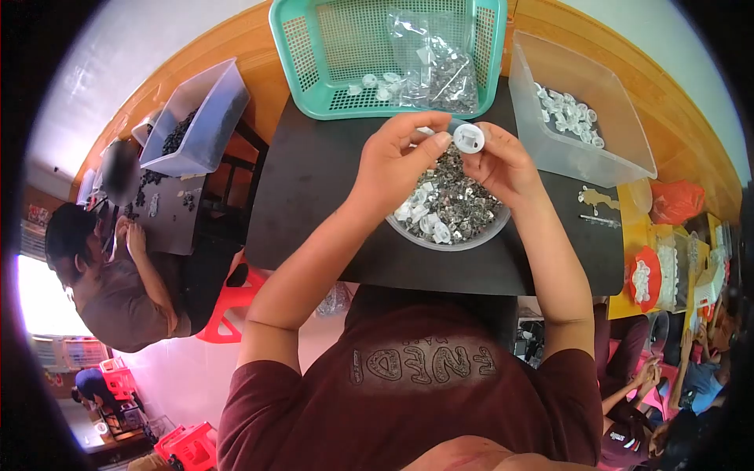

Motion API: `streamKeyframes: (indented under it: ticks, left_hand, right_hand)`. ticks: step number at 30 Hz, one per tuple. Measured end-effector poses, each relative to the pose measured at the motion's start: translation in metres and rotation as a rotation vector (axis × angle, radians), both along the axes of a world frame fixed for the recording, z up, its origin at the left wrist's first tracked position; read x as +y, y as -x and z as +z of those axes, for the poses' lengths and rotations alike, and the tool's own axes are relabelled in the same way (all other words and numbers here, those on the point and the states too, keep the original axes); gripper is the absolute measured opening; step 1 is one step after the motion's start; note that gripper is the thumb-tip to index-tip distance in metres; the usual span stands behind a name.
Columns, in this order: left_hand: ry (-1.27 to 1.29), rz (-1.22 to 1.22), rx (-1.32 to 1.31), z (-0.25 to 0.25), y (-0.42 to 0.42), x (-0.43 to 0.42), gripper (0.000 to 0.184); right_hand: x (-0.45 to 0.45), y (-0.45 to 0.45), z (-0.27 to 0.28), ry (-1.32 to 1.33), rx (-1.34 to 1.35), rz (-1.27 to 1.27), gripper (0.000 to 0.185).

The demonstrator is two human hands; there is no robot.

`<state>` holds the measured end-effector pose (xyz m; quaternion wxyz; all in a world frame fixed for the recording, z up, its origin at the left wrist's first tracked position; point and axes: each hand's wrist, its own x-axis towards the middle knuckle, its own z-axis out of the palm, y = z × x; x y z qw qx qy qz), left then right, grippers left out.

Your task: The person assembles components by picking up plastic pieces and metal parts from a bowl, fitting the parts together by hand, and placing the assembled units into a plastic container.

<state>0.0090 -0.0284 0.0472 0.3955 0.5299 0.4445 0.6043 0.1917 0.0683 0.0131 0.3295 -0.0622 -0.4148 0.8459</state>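
A white round plastic part [469, 140] with a dark opening in its face is held up between my hands. My left hand [402, 157] is closed, its thumb and forefinger pinched at the part's left side; a bit of white shows between those fingers. On the other side, my right hand [503, 163] grips the part's edge between thumb and fingers. Beneath both hands stands a round bowl [452, 246], filled with small metal pieces [463, 202] and, at its left, white plastic parts [428, 224].
A green basket [330, 110] behind the bowl holds a clear bag of metal pieces [448, 74] and several white parts. To the right stands a clear bin [605, 161] with white parts. The dark table [314, 204] carries these. A co-worker [126, 290] sits at left.
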Motion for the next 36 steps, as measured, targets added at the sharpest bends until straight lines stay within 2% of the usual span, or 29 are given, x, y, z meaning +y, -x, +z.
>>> streamKeyframes:
  ticks: [2,4,9,11,12,13,15,16,17,19,21,23,30,33,36]
  left_hand:
    - [0.005,-0.049,-0.013,-0.002,0.002,0.012,0.028]
    - [-0.036,-0.208,0.075,-0.006,0.006,0.022,0.027]
    - [-0.025,-0.235,0.086,-0.019,0.011,0.039,0.022]
    - [0.073,-0.202,0.024,-0.023,0.012,0.041,0.019]
    - [0.099,-0.162,0.008,-0.025,0.014,0.040,0.018]
    - [0.100,-0.165,0.005,-0.028,0.016,0.042,0.018]
    - [0.119,-0.107,-0.213,-0.036,0.020,0.044,0.017]
    - [0.154,-0.101,-0.249,-0.040,0.022,0.046,0.017]
    - [0.160,-0.100,-0.253,-0.044,0.024,0.047,0.017]
    - [0.208,-0.115,-0.305,-0.048,0.028,0.046,0.016]
    - [0.194,-0.120,-0.301,-0.052,0.029,0.046,0.016]
    - [0.187,-0.125,-0.288,-0.053,0.030,0.047,0.021]
    - [0.240,-0.122,-0.250,-0.050,0.032,0.042,0.030]
    - [0.253,-0.118,-0.259,-0.049,0.032,0.042,0.030]
    - [0.249,-0.129,-0.308,-0.052,0.033,0.044,0.030]
  right_hand:
    - [-0.002,0.001,0.002,0.014,-0.062,-0.028,0.023]
    - [-0.002,0.002,0.001,0.050,-0.153,-0.081,0.022]
    - [0.008,-0.002,-0.003,-0.032,-0.275,-0.109,0.025]
    - [0.007,0.000,0.001,-0.103,-0.408,-0.214,0.027]
    - [0.011,0.000,-0.002,-0.229,-0.562,-0.292,0.028]
    - [0.010,0.000,-0.004,-0.228,-0.566,-0.294,0.028]
    - [0.003,0.002,-0.006,-0.816,-0.942,-0.479,0.022]
    - [-0.001,0.003,0.002,-0.959,-1.057,-0.450,0.015]
    - [-0.002,0.002,0.002,-0.954,-1.062,-0.444,0.015]
    - [-0.004,0.002,0.002,-1.190,-1.103,-0.341,0.013]
    - [-0.009,0.003,0.005,-1.165,-1.081,-0.248,0.014]
    - [-0.011,0.004,0.004,-1.245,-1.039,-0.116,0.014]
    - [-0.008,0.010,-0.011,-1.257,-1.022,-0.059,0.014]
    - [-0.010,0.011,-0.003,-1.155,-1.134,-0.010,0.014]
    - [-0.009,0.008,-0.012,-1.290,-1.103,-0.057,0.013]
